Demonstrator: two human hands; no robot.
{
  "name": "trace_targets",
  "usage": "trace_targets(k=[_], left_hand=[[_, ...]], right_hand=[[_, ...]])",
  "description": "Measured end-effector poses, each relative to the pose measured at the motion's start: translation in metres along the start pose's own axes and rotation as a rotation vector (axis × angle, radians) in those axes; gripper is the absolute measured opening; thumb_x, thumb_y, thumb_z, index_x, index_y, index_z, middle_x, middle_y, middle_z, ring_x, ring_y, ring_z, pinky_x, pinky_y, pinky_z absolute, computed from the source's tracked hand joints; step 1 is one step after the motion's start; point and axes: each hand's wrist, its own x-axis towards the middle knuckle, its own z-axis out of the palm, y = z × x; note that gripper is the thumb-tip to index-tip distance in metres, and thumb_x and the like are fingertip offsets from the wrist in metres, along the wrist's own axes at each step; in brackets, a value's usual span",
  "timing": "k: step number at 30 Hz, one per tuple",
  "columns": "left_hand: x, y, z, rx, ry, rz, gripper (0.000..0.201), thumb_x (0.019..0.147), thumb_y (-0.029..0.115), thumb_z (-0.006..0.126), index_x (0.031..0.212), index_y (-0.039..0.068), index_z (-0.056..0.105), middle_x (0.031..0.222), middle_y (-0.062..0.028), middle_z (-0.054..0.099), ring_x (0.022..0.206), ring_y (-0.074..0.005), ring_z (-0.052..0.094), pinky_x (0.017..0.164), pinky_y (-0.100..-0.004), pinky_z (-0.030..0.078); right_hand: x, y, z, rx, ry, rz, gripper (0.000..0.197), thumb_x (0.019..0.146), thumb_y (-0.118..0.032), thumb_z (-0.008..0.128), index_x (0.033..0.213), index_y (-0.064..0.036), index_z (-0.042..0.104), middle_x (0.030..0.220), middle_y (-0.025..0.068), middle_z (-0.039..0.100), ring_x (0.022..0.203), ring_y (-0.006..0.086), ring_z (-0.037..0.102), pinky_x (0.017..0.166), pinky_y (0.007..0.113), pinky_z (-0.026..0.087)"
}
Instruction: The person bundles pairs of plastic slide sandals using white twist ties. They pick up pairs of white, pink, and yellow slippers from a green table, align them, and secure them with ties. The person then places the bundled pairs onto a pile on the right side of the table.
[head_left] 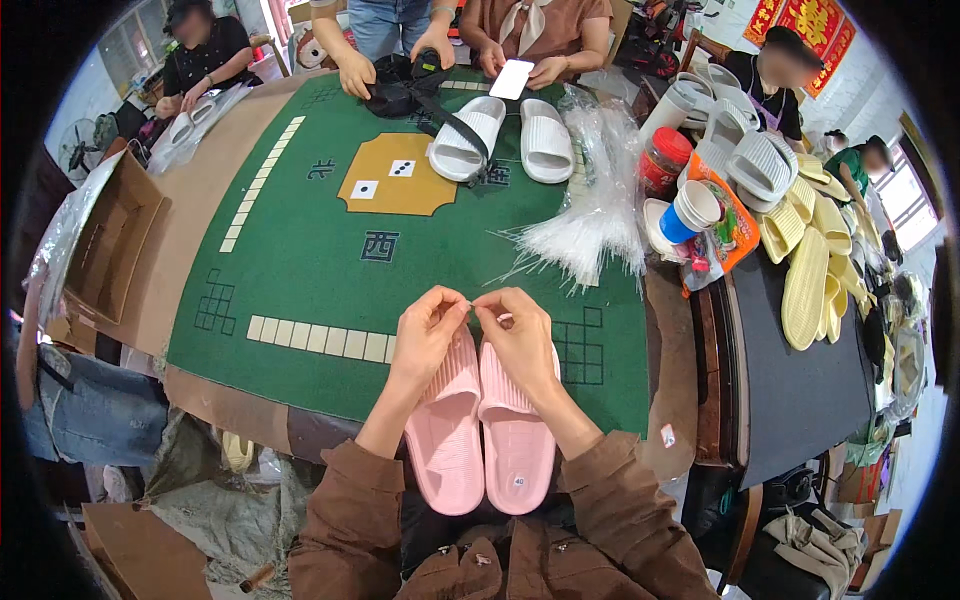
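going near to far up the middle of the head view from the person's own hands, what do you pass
pink slippers under the left hand and right hand → green mat → tan square with two white tiles → white slippers → black bag → white card held by a person across the table

Premises present as an informal packing workshop for footwear, set up around a green game table [330, 270]. Directly beneath the fingers [455, 305] lies a pair of pink slippers [480, 430]. Beyond the fingers sit white slippers [505, 140] and a bundle of clear plastic ties [585, 230]. Well to their right, yellow slippers [810, 270] are heaped. An open cardboard box [105, 240] stands far left. Several people work around the table.
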Motion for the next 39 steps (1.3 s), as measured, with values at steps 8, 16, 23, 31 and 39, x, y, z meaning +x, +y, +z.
trace_targets(k=[8, 16, 23, 31, 39], left_hand=[[0.001, -0.001, -0.001, 0.030, -0.060, 0.022, 0.006, 0.095, 0.006, 0.058, 0.092, 0.002, 0.061, 0.076, 0.0022, 0.058, 0.067, -0.0042, 0.052, 0.059, -0.0217, 0.042], [0.005, -0.006, -0.016, -0.021, -0.204, -0.100, 0.008, 0.095, 0.010, 0.058, 0.088, 0.005, 0.058, 0.074, 0.0038, 0.052, 0.066, -0.0049, 0.046, 0.059, -0.0212, 0.037], [0.010, -0.015, -0.020, -0.059, -0.253, -0.059, 0.006, 0.093, 0.009, 0.059, 0.090, 0.003, 0.059, 0.078, -0.0001, 0.056, 0.068, -0.0080, 0.049, 0.061, -0.0225, 0.040], [-0.077, 0.023, 0.007, 0.977, 0.025, 0.697, 0.038, 0.087, 0.001, 0.059, 0.125, 0.001, 0.056, 0.127, -0.0200, 0.050, 0.113, -0.0366, 0.052, 0.095, -0.0418, 0.043], [-0.167, -0.011, 0.000, 1.033, -0.191, 0.466, 0.045, 0.098, 0.027, 0.053, 0.138, 0.006, 0.050, 0.140, -0.0265, 0.040, 0.118, -0.0434, 0.043, 0.104, -0.0507, 0.035]], right_hand=[[-0.001, 0.002, -0.001, -0.003, -0.014, 0.005, 0.008, 0.086, -0.001, 0.066, 0.093, 0.0016, 0.067, 0.091, 0.0083, 0.067, 0.073, 0.0137, 0.066, 0.059, 0.026, 0.054], [-0.008, 0.001, 0.005, 0.060, -0.019, -0.018, 0.012, 0.084, 0.001, 0.066, 0.096, 0.0011, 0.064, 0.089, 0.0136, 0.066, 0.075, 0.0222, 0.067, 0.066, 0.032, 0.054], [-0.001, 0.007, 0.002, 0.090, -0.079, -0.032, 0.008, 0.087, 0.000, 0.065, 0.094, 0.0011, 0.065, 0.088, 0.0089, 0.066, 0.076, 0.0152, 0.066, 0.065, 0.028, 0.054], [-0.001, 0.008, -0.010, -0.004, 0.077, -0.178, 0.019, 0.083, -0.003, 0.065, 0.101, -0.0007, 0.062, 0.109, 0.0133, 0.060, 0.088, 0.0294, 0.063, 0.073, 0.037, 0.051], [-0.073, -0.073, -0.213, -0.181, 0.312, -0.002, 0.023, 0.088, -0.003, 0.062, 0.111, -0.0060, 0.067, 0.117, 0.0079, 0.062, 0.109, 0.0176, 0.060, 0.089, 0.031, 0.050]])
